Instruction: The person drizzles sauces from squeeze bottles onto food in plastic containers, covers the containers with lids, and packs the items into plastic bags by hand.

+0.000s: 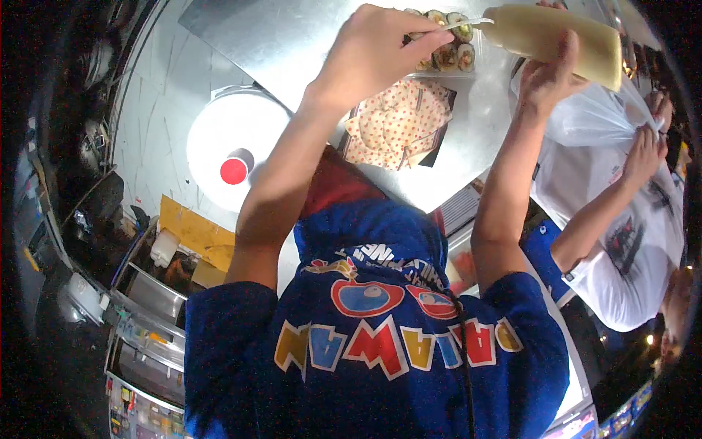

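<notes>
My right hand point(550, 79) is wrapped around a squeeze bottle point(556, 42) of pale yellow sauce, tilted on its side with its tip to the left. My left hand point(376, 55) has its fingers pinched at a thin white piece point(468, 23) that reaches the bottle's tip; I cannot make out whether it is the nozzle or something separate. Below the tip is a clear tray of sushi rolls point(444, 57), partly hidden by my left hand. Nearer to me lies red-dotted paper point(398, 124) in a dark-edged tray.
The trays stand on a metal counter point(475, 146). To the left is a round white lid or container point(212, 139) with a red-topped piece point(234, 170) on it. At right, another person's hands point(643, 157) hold a translucent plastic bag point(596, 117) close to my right arm.
</notes>
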The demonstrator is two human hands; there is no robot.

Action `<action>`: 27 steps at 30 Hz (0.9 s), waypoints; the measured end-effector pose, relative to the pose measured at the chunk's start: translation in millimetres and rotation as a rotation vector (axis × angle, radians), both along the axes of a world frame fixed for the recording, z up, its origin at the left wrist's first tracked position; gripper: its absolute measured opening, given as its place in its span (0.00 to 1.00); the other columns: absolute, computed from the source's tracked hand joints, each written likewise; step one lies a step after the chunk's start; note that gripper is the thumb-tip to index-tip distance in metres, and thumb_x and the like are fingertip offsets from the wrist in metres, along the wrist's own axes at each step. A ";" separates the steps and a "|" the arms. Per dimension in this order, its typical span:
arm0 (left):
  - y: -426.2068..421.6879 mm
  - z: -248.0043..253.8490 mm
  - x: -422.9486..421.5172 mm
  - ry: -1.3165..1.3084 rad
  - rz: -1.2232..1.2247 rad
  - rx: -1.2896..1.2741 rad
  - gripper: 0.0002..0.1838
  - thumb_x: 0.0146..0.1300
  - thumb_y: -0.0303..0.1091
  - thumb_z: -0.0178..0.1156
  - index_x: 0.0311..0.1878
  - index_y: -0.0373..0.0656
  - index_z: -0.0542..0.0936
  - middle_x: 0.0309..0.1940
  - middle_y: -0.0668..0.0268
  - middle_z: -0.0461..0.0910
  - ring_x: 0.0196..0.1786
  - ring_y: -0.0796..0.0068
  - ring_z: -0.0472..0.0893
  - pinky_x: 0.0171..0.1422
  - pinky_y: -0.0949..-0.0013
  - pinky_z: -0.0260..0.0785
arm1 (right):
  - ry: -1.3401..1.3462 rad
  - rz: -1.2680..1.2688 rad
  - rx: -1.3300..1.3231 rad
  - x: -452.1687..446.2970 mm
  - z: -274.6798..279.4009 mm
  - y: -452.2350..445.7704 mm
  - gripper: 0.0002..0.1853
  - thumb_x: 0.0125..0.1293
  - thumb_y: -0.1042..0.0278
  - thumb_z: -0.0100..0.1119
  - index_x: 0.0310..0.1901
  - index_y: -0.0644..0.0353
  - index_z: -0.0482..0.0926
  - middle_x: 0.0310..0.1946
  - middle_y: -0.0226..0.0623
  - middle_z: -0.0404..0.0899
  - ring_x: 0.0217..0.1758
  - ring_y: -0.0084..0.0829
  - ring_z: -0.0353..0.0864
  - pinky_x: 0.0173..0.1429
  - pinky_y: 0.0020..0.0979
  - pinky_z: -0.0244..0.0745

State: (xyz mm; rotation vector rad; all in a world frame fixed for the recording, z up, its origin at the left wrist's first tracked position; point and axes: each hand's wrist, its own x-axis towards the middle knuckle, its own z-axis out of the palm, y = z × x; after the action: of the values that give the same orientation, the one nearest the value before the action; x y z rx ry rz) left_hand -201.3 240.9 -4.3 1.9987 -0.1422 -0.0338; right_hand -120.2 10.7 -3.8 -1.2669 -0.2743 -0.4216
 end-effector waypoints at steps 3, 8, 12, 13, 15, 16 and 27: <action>24.9 4.8 -20.8 0.077 -0.042 -0.101 0.13 0.74 0.33 0.64 0.56 0.39 0.88 0.43 0.61 0.90 0.42 0.81 0.84 0.45 0.73 0.75 | 0.034 0.052 0.034 -12.4 9.8 10.1 0.26 0.71 0.66 0.69 0.65 0.69 0.71 0.55 0.51 0.83 0.57 0.44 0.86 0.64 0.46 0.82; 59.6 -13.3 -63.9 0.259 0.049 -0.190 0.15 0.76 0.36 0.64 0.55 0.37 0.88 0.38 0.66 0.89 0.42 0.82 0.83 0.48 0.76 0.74 | 0.152 0.089 -0.004 -35.0 -22.3 55.6 0.27 0.69 0.66 0.71 0.64 0.69 0.72 0.54 0.49 0.84 0.56 0.42 0.86 0.62 0.42 0.82; 69.2 -29.9 -80.9 0.338 0.099 -0.153 0.15 0.75 0.38 0.64 0.54 0.37 0.89 0.35 0.67 0.88 0.40 0.83 0.81 0.47 0.76 0.73 | 0.256 0.037 -0.175 -54.7 -33.6 70.3 0.29 0.68 0.70 0.71 0.66 0.69 0.70 0.55 0.49 0.84 0.56 0.41 0.87 0.63 0.41 0.82; 69.5 -30.9 -82.7 0.341 0.104 -0.123 0.15 0.75 0.38 0.64 0.54 0.37 0.89 0.35 0.66 0.88 0.40 0.83 0.81 0.47 0.76 0.73 | 0.265 0.047 -0.172 -55.6 -36.4 70.9 0.29 0.68 0.70 0.71 0.66 0.70 0.70 0.55 0.49 0.84 0.56 0.41 0.87 0.63 0.41 0.82; 69.2 -34.2 -86.4 0.337 0.109 -0.091 0.15 0.75 0.38 0.64 0.55 0.38 0.89 0.34 0.65 0.88 0.39 0.83 0.81 0.46 0.74 0.73 | 0.252 0.066 -0.119 -56.3 -35.6 73.9 0.29 0.69 0.71 0.71 0.67 0.70 0.70 0.55 0.47 0.84 0.57 0.41 0.86 0.64 0.40 0.81; 68.8 -37.5 -88.0 0.325 0.112 -0.103 0.15 0.75 0.39 0.64 0.55 0.38 0.89 0.34 0.65 0.88 0.39 0.83 0.81 0.46 0.74 0.73 | 0.245 0.073 -0.091 -56.9 -35.9 75.2 0.29 0.69 0.71 0.71 0.67 0.70 0.69 0.55 0.47 0.83 0.57 0.40 0.86 0.64 0.40 0.81; 67.5 -43.6 -91.4 0.207 0.124 -0.077 0.14 0.75 0.39 0.62 0.54 0.45 0.90 0.31 0.65 0.89 0.33 0.81 0.81 0.39 0.74 0.72 | 0.189 -0.047 -0.289 -58.8 -30.2 71.6 0.28 0.69 0.65 0.73 0.64 0.68 0.72 0.54 0.44 0.82 0.55 0.35 0.85 0.62 0.36 0.79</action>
State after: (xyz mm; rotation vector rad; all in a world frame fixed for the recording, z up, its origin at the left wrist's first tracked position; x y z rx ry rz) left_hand -292.7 308.4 -47.9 1.9101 0.1113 -0.1527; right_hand -179.0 82.2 -34.0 -1.5881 -0.1476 -0.3063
